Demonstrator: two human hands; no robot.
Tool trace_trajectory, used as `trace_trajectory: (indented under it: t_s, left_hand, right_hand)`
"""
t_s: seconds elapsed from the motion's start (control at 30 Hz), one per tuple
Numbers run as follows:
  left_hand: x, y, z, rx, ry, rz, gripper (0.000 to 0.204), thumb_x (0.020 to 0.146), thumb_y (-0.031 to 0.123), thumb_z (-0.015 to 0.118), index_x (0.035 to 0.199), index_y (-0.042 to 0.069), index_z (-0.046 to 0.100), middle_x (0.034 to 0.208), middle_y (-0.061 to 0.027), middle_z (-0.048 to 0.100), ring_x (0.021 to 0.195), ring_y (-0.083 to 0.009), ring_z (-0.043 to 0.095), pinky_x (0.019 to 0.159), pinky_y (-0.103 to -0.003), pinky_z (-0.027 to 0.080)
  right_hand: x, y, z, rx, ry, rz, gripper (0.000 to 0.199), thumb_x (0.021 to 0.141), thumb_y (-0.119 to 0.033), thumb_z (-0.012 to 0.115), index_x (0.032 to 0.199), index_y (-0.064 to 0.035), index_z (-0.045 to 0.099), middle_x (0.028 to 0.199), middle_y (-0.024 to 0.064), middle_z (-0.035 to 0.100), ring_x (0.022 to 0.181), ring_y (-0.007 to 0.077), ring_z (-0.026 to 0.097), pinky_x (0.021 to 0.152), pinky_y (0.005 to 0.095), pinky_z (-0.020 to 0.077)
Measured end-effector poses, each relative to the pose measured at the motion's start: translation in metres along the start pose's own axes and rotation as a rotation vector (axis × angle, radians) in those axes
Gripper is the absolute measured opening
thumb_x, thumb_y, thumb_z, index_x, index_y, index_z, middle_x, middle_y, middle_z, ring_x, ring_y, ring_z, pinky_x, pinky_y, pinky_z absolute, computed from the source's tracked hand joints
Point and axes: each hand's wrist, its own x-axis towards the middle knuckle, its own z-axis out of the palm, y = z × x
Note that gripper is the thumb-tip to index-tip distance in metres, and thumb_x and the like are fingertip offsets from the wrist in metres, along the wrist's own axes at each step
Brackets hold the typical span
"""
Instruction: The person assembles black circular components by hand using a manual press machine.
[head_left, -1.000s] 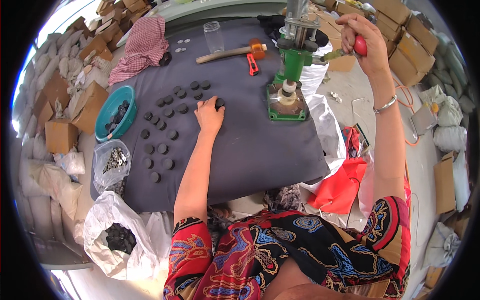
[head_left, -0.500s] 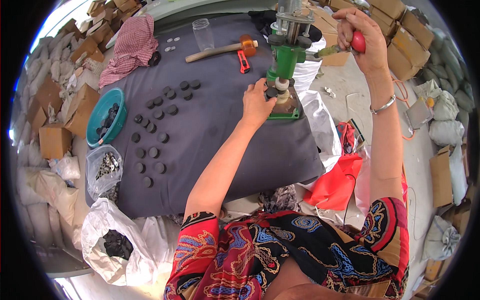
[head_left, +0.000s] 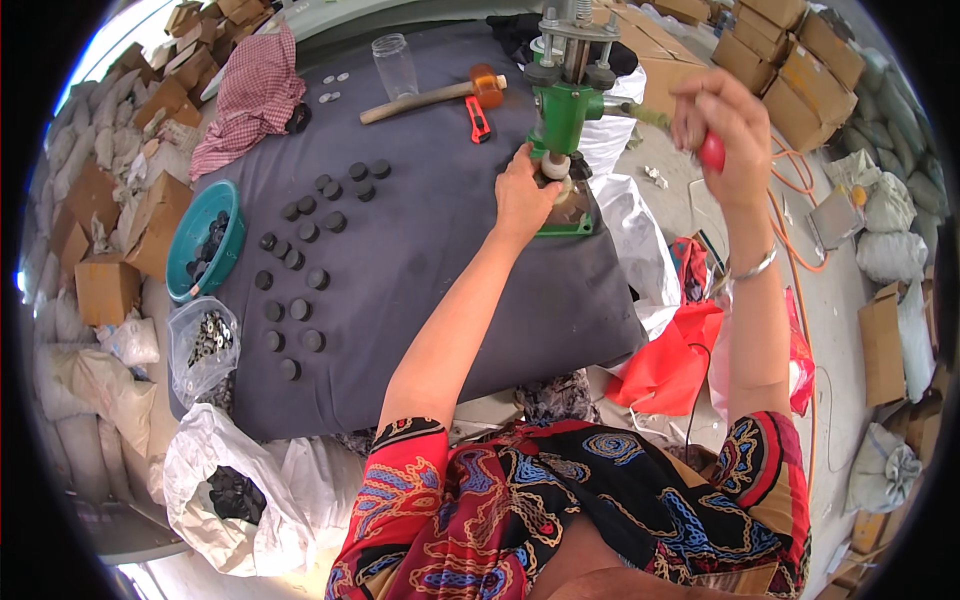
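A green hand press [head_left: 566, 118] stands at the far right of the dark-covered table. My left hand [head_left: 522, 205] is at its base, thumb and fingers curled round a small black disc, mostly hidden now, beside the white round die [head_left: 556, 166] under the ram. My right hand [head_left: 728, 130], slightly blurred, is closed round the red knob [head_left: 711, 152] of the press lever, out to the right of the press. Several black discs [head_left: 317, 278] lie spread on the table left of my left hand.
A wooden-handled mallet [head_left: 425, 101], a red cutter knife [head_left: 478, 120] and a clear jar [head_left: 394, 66] lie or stand at the back. At the left are a teal basin [head_left: 234, 262] with dark pieces and a bag of metal rings [head_left: 203, 372]. Red bags [head_left: 668, 362] hang off the right.
My right hand has come down with the lever knob. My left hand has shifted slightly right, closer to the die, and the disc in its fingers shows less. The view has shifted slightly.
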Motion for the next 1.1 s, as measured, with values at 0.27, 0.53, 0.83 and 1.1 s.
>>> trace_trajectory:
  t_s: [0.27,0.53,0.83,1.1]
  left_hand:
    - [-0.002,-0.022,-0.057,0.294,0.172,0.248,0.05,0.069,0.01,0.069,0.118,0.005,0.056,0.111,-0.016,0.062,0.102,-0.0353,0.057,0.087,-0.047,0.043]
    - [0.022,-0.086,-0.169,1.04,0.339,-0.087,0.033,0.078,0.011,0.06,0.111,0.003,0.06,0.118,-0.0175,0.057,0.106,-0.0359,0.054,0.087,-0.047,0.045]
    - [-0.012,-0.081,-0.153,1.066,0.085,0.019,0.018,0.078,0.004,0.054,0.091,0.001,0.065,0.099,-0.0153,0.064,0.097,-0.0311,0.057,0.082,-0.04,0.045]
    - [-0.036,-0.069,-0.156,0.713,0.212,0.042,0.031,0.072,0.006,0.071,0.102,0.004,0.067,0.102,-0.0123,0.066,0.096,-0.0324,0.058,0.085,-0.041,0.048]
  right_hand:
    - [-0.091,0.049,0.016,-0.393,0.014,-0.283,0.006,0.074,-0.004,0.063,0.079,-0.0012,0.06,0.069,0.0067,0.057,0.059,0.0191,0.054,0.055,0.0289,0.0411]
    - [-0.042,0.006,0.002,-0.234,-0.025,0.045,0.015,0.084,-0.011,0.058,0.089,0.0019,0.064,0.066,0.0005,0.057,0.057,0.0056,0.05,0.053,0.0202,0.0378]
    - [0.031,-0.012,-0.014,0.035,-0.092,0.071,0.026,0.087,-0.017,0.054,0.093,0.007,0.059,0.056,0.0022,0.05,0.052,0.0096,0.048,0.051,0.0224,0.0393]
    - [0.067,-0.013,-0.012,0.104,-0.059,0.099,0.026,0.09,-0.018,0.052,0.094,0.0067,0.059,0.054,0.0018,0.048,0.049,0.0108,0.047,0.045,0.0239,0.0377]
